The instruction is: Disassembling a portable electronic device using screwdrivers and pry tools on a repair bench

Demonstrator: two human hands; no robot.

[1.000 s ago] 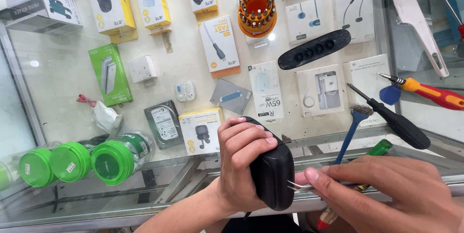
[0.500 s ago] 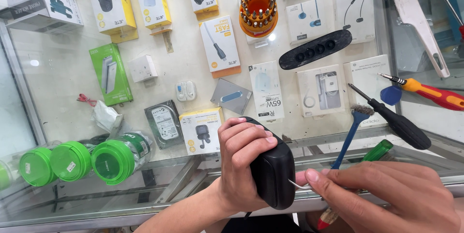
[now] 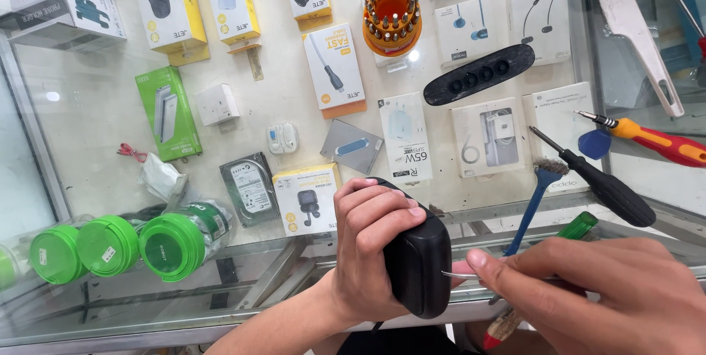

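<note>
My left hand (image 3: 371,241) grips a small black rounded device (image 3: 418,265), held upright above the glass counter (image 3: 243,292). My right hand (image 3: 596,292) pinches thin metal tweezers (image 3: 457,275) whose tip touches the device's right edge. Just behind my right hand lie a blue brush (image 3: 535,193), a green-handled tool (image 3: 577,225) and a black-handled screwdriver (image 3: 599,182). A red-tipped tool (image 3: 498,331) pokes out under my right hand.
An orange and red screwdriver (image 3: 654,138), a blue pick (image 3: 594,144) and a white plastic blade (image 3: 632,24) lie at the right. An orange bit holder (image 3: 392,16), a black oval strip (image 3: 478,74), boxed accessories and green spools (image 3: 118,245) sit under the glass.
</note>
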